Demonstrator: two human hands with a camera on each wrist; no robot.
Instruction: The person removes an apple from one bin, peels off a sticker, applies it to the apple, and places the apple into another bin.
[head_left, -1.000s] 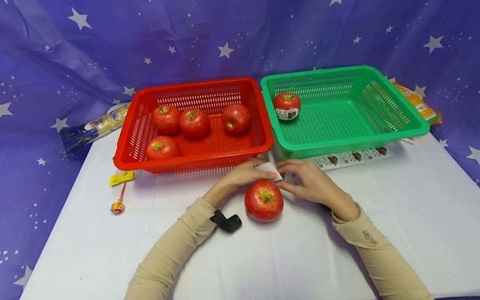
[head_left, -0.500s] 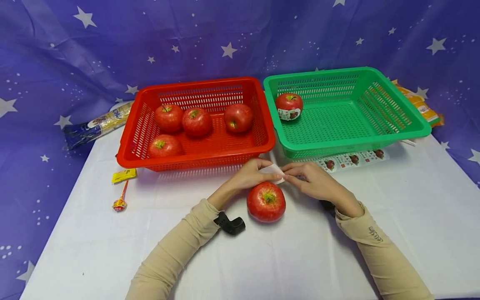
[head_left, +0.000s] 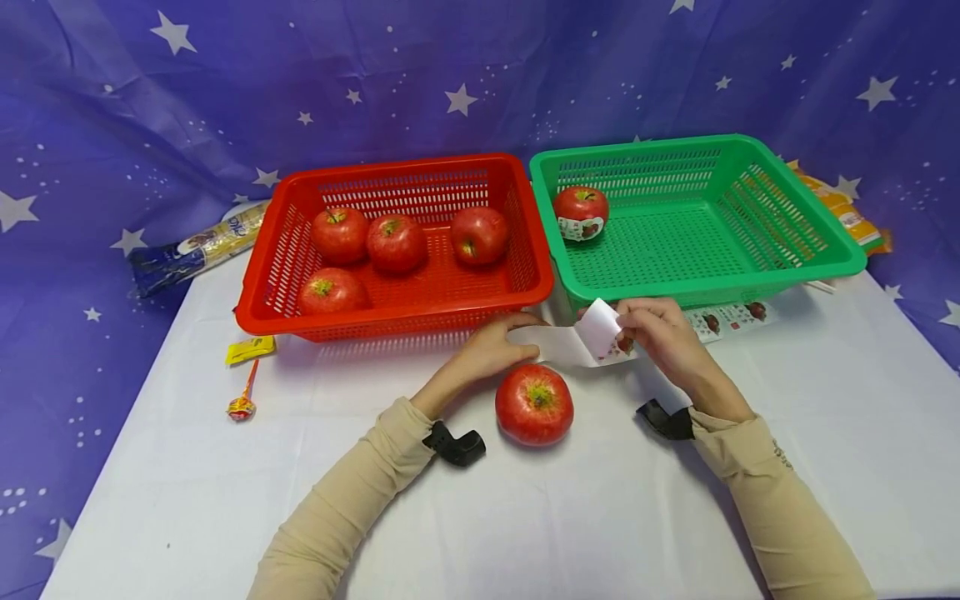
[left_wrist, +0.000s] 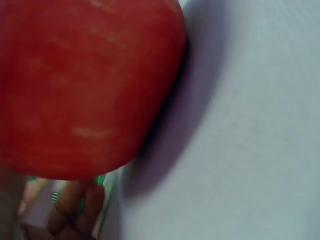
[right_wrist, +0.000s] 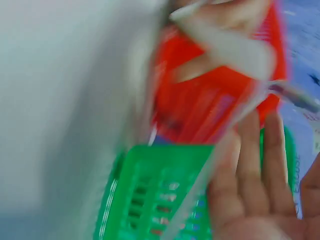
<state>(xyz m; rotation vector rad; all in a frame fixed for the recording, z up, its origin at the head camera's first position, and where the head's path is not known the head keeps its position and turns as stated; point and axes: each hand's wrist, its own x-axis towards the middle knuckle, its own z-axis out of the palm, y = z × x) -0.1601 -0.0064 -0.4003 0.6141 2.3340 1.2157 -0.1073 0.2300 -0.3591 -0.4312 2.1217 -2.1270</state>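
Note:
A red apple (head_left: 534,404) stands on the white table (head_left: 525,517), just in front of both hands; it fills the left wrist view as a red apple (left_wrist: 85,85). My left hand (head_left: 517,340) holds down one end of a white backing strip (head_left: 553,343). My right hand (head_left: 628,327) pinches a sticker (head_left: 602,329), which curls up off the strip. Several apples (head_left: 396,242) lie in the red basket (head_left: 390,312). One labelled apple (head_left: 581,213) sits in the green basket (head_left: 697,287). The right wrist view is blurred and shows fingers (right_wrist: 255,165) before both baskets.
A sticker sheet (head_left: 731,318) lies under the green basket's front edge. A yellow sachet (head_left: 247,350) and a lollipop (head_left: 240,407) lie at the left. A long packet (head_left: 198,247) lies back left and an orange packet (head_left: 840,208) back right.
My right hand has pulled away to the right and up, and the sticker now curls off the backing strip, which the left hand keeps down. The apple has not moved.

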